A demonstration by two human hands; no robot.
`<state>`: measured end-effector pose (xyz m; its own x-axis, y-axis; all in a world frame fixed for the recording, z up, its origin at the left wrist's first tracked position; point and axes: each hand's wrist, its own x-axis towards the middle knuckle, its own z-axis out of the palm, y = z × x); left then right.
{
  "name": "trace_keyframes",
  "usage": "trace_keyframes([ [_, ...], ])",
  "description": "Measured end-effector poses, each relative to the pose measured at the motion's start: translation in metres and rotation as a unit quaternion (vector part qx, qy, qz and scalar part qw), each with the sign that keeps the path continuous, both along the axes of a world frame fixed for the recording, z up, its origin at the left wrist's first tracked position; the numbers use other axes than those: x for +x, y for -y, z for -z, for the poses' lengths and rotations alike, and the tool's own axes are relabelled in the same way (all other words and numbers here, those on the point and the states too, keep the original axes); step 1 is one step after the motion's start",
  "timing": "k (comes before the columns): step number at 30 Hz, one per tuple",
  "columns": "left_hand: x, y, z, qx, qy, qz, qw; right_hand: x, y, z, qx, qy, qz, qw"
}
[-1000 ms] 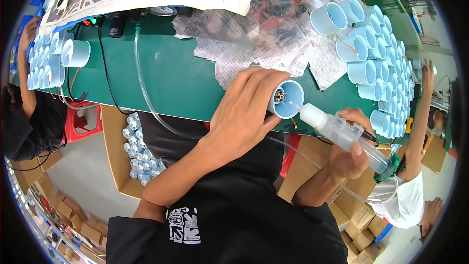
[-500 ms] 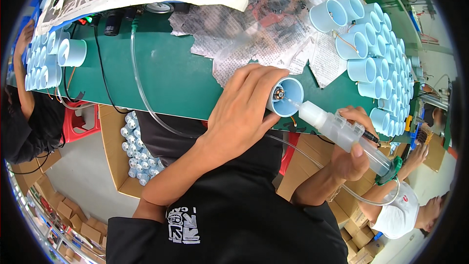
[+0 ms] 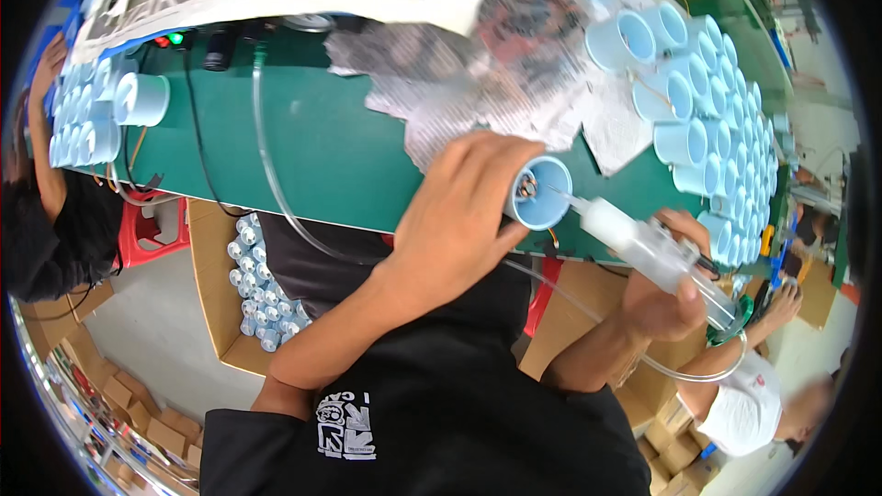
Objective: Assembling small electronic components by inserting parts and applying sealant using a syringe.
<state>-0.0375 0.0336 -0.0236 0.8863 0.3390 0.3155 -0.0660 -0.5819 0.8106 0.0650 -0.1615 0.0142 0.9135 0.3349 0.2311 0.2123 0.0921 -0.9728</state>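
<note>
My left hand (image 3: 464, 207) is wrapped round a light blue plastic cup (image 3: 554, 204), tilting its open mouth toward the right. Deep inside the cup sit small metallic parts (image 3: 526, 186). In my right hand (image 3: 669, 289) is a clear dispensing syringe (image 3: 657, 257) with a whitish front end and a green cap at the rear. Its thin needle tip points into the cup's mouth. From the green cap a clear air hose (image 3: 680, 375) loops back beneath my arm.
Rows of light blue cups (image 3: 707, 142) crowd the green table (image 3: 322, 147) at right; more stand at far left. Crumpled newspaper (image 3: 459, 101) lies behind my hands. A cardboard box (image 3: 213, 285) of small parts is below left. Other people work at both sides.
The syringe has drawn back slightly to the right and down, its needle sitting less deep in the cup. My left hand still holds the cup. The whole view has shifted a little.
</note>
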Motion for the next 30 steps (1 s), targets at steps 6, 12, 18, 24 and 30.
trace_keyframes([
  [6, -0.002, 0.012, 0.003, -0.014, -0.001, 0.000, 1.000, -0.016, 0.003, 0.027, 0.209, -0.266, 0.016, 0.941],
  [12, -0.017, 0.004, -0.004, 0.021, -0.004, -0.026, 0.999, -0.014, -0.017, 0.031, 0.160, -0.352, 0.049, 0.921],
  [18, -0.018, -0.003, 0.006, 0.022, 0.014, -0.015, 1.000, -0.018, -0.031, 0.024, 0.129, -0.433, 0.031, 0.892],
  [24, -0.022, -0.002, 0.010, 0.045, 0.016, -0.011, 0.999, -0.017, -0.021, 0.021, -0.088, -0.346, -0.041, 0.933],
  [30, -0.020, -0.003, 0.005, 0.030, 0.028, 0.008, 0.999, -0.028, -0.094, -0.049, -0.259, 0.106, -0.034, 0.959],
])
